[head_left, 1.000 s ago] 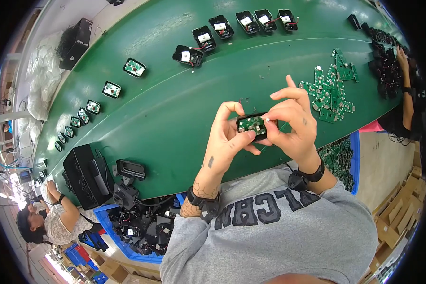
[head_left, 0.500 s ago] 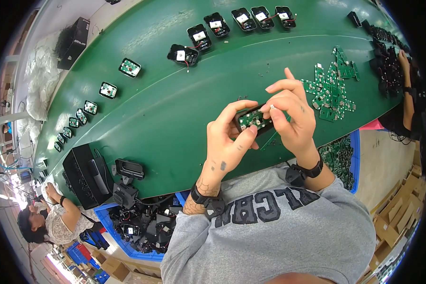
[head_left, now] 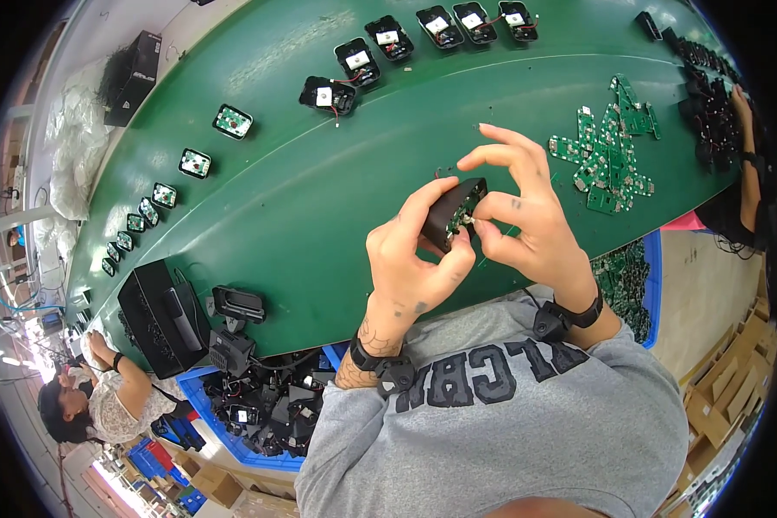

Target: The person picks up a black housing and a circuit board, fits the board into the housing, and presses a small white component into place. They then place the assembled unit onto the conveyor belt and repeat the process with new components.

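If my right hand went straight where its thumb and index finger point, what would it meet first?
Probably the green circuit board in the black case your left hand holds; they may already be touching.

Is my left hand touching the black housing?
Touching: the head view shows the left hand gripping the black housing, a finger lying along its outer side.

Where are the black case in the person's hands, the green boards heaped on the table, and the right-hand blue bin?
Black case (head_left: 444, 210): head view, on its dark outer shell.
Green boards (head_left: 613, 157): head view, on a board mid-heap.
Blue bin (head_left: 655, 281): head view, on its right-hand rim.
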The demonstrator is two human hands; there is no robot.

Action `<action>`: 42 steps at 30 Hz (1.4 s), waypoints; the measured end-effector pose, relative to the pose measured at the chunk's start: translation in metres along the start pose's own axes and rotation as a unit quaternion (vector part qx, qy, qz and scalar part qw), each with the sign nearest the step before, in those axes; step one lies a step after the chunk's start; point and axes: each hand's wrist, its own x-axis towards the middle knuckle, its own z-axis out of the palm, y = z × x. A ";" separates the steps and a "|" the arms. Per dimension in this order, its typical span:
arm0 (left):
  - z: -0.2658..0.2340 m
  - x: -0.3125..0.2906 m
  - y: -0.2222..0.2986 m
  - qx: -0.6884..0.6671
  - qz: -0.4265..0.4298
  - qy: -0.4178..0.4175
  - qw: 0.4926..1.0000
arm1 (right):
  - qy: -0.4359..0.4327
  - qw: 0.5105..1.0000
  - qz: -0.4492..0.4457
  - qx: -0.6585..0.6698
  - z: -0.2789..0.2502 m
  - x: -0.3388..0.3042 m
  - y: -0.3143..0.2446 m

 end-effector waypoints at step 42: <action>0.017 0.002 -0.005 0.077 0.007 0.002 0.997 | -0.120 0.992 0.004 0.024 -0.019 0.003 0.020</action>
